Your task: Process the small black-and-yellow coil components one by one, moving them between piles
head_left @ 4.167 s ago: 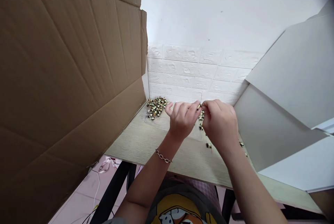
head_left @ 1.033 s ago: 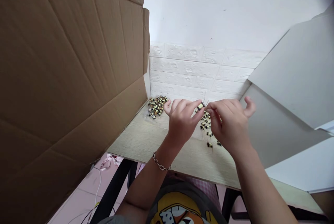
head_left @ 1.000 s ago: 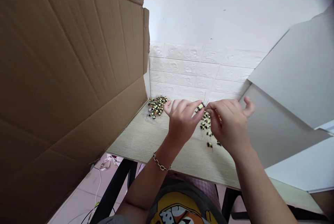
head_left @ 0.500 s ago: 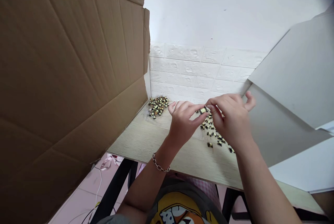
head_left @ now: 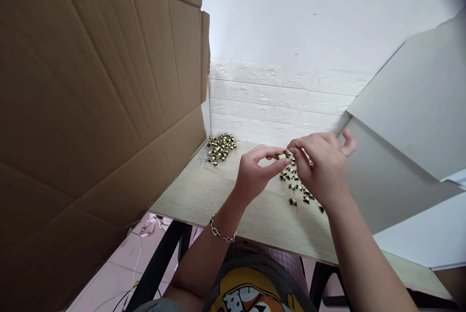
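A small coil (head_left: 282,156), yellow in the middle with black ends, is pinched between the thumb and index finger of my left hand (head_left: 257,169). My right hand (head_left: 322,164) is closed at the coil's right end, thumb and index finger pressed together and the little finger raised. Whatever lies between those right fingertips is too small to make out. Below and behind both hands, several loose coils (head_left: 293,202) of the same kind are scattered on the table, some with thin wires sticking out; my right hand partly covers them.
A heap of similar coils (head_left: 221,148) lies at the table's back left corner. Tall cardboard (head_left: 109,84) walls the left side, and grey-white panels (head_left: 393,156) lean on the right. A white brick-patterned wall (head_left: 269,93) closes the back of the pale wooden table (head_left: 204,190).
My left hand's outer fingers, stretched out before, are now curled in, and the coil has turned slightly in its grip. My right hand stays almost in place at the coil's end.
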`<state>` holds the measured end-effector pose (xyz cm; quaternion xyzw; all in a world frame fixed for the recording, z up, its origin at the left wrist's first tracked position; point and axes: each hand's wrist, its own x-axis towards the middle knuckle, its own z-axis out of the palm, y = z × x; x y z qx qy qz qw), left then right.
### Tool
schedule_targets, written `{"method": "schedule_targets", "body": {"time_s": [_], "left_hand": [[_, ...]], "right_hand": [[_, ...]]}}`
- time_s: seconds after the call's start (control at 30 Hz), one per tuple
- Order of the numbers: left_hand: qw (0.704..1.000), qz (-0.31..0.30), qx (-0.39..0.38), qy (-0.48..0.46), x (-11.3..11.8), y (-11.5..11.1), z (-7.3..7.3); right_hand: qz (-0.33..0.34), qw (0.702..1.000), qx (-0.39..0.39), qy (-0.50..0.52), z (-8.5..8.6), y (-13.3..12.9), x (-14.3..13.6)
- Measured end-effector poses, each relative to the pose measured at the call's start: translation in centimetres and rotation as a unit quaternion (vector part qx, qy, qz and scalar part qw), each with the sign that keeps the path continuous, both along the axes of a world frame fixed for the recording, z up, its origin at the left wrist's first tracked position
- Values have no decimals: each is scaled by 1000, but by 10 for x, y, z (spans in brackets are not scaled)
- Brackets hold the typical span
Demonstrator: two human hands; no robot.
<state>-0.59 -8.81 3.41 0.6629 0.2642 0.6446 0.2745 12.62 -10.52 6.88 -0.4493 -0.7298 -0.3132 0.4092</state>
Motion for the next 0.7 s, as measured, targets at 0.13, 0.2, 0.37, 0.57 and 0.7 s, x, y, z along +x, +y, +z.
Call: {"method": "schedule_targets", "body": {"time_s": [0.13,0.2,0.37,0.57,0.7], "left_hand": [[989,-88,-86,-77,2,4,-7],[977,-139,-120,-113,4,5,-9],[919,-250,-202,-230,11,2,-9],[795,-362,-348,-340,12,-7,-5],[755,-387,-394,-355,11,-8,-5]], "right_hand": [[14,999,-6,35,-2,-1,-1],[19,999,2,47,-3,-2,-2],[7,998,42,42,-7,-2,-4],[0,997,68,28,-13,3,-4],[-5,996,89,12,-16,5,-4]]}}
